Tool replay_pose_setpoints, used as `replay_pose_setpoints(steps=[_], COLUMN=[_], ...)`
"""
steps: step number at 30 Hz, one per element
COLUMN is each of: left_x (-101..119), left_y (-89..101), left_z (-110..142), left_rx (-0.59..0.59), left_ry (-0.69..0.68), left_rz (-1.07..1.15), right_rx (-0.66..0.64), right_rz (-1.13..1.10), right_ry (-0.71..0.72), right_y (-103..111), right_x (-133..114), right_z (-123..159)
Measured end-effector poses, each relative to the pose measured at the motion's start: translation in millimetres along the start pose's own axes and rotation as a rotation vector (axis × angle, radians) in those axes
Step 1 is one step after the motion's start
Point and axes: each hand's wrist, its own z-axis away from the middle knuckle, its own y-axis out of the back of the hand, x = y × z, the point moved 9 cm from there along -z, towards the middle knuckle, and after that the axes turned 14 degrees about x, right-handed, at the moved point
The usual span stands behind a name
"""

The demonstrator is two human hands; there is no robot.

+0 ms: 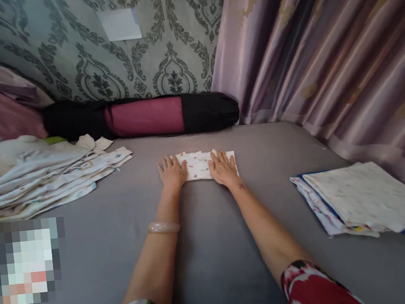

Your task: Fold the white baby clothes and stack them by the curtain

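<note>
A folded white cloth (pixel 197 167) with small coloured prints lies flat on the grey bed sheet (pixel 208 209), straight ahead of me. My left hand (pixel 173 170) rests palm down on its left end, fingers spread. On the right end, my right hand (pixel 222 167) is also laid flat with the fingers apart. Both arms reach forward, and a pale bangle circles the left forearm. What kind of cloth item it is cannot be made out, since the hands cover its ends.
Loose pale printed clothes (pixel 57 170) are heaped at the left, by a white plush toy (pixel 16 151). A stack of folded cloths (pixel 368 198) sits at the right. Along the wall lies a long black and pink bag (pixel 145 117). Purple curtains (pixel 285 43) hang at the right.
</note>
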Motion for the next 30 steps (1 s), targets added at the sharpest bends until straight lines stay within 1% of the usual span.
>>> replay_pose_setpoints(steps=[2, 4, 9, 12, 14, 15, 16, 19, 22, 25, 30], left_x=[-3.7, -4.9, -5.5, -9.8, -13.1, -14.4, -15.8, -22.0, -26.1, -26.7, -26.1], left_y=[-5.7, -8.2, -6.9, 3.3, 10.9, 11.9, 10.3, -4.8, -15.7, -18.5, -16.6], left_z=[1.1, 1.7, 1.3, -2.3, -5.1, -5.9, -6.2, -4.2, -2.5, -2.1, -2.6], left_rx=[-0.038, -0.047, -0.068, -0.016, 0.046, 0.059, 0.052, -0.038, -0.082, -0.092, -0.085], left_ry=[0.012, 0.018, 0.030, 0.046, 0.039, 0.030, 0.022, 0.037, 0.055, 0.053, 0.050], left_rz=[0.003, 0.010, 0.045, 0.069, 0.086, 0.095, 0.105, 0.128, 0.119, 0.087, 0.103], right_rx=[-0.022, -0.030, -0.045, 0.011, 0.058, 0.061, 0.049, 0.001, -0.009, -0.004, -0.014], right_rz=[0.005, 0.005, -0.016, -0.014, -0.001, 0.007, 0.016, 0.045, 0.054, 0.044, 0.030], right_ry=[-0.007, -0.011, -0.016, -0.033, -0.057, -0.069, -0.081, -0.097, -0.090, -0.088, -0.100], right_y=[-4.7, -7.5, -6.3, 5.1, 12.0, 12.6, 11.0, 1.5, -4.6, -5.7, -4.9], right_x=[1.9, 1.9, 1.4, 8.6, 18.1, 23.4, 28.6, 40.5, 44.0, 43.7, 44.2], right_z=[1.7, 2.5, 1.2, -2.1, -3.9, -4.1, -3.8, -1.8, -1.0, -1.4, -1.2])
